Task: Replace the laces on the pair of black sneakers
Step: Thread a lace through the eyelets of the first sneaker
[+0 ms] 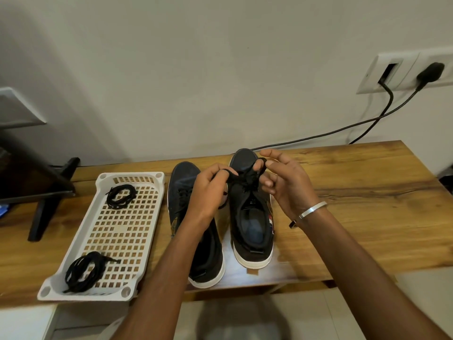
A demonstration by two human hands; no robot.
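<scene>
A black lace (pixel 241 179) is being worked at the top of the right-hand sneaker (pixel 252 212), just right of the frame's centre, as a person's two hands are pinching it from either side. The left hand (pixel 208 190) is gripping one strand between thumb and fingertips; the right hand (pixel 284 182), a metal bangle (pixel 312 209) at its wrist, is pinching the other strand near the toe. Whether this lace is being undone or tied cannot be told for certain, but with both shoes apparently laced and two bundles waiting, the step in hand is most likely loosening the knot on this shoe. The next move is probably calling for the strands to be drawn apart and pulled back out through the eyelets, row by row.

The sneaker is sitting flat on its white sole, toe pointing toward the wall, its opening facing the camera. Its partner, the left-hand sneaker (pixel 193 224), is lying just beside it, partly hidden under the left forearm, its own lace showing dark across the tongue.

At lower left, a white perforated tray (pixel 122 241) is holding two coiled black laces, one bundle (pixel 121 196) at its far end and another (pixel 85 271) at its near end. Everything is resting on a wooden table (pixel 355 217); at upper right, black cables (pixel 367 122) are trailing from a wall socket (pixel 404 72).
</scene>
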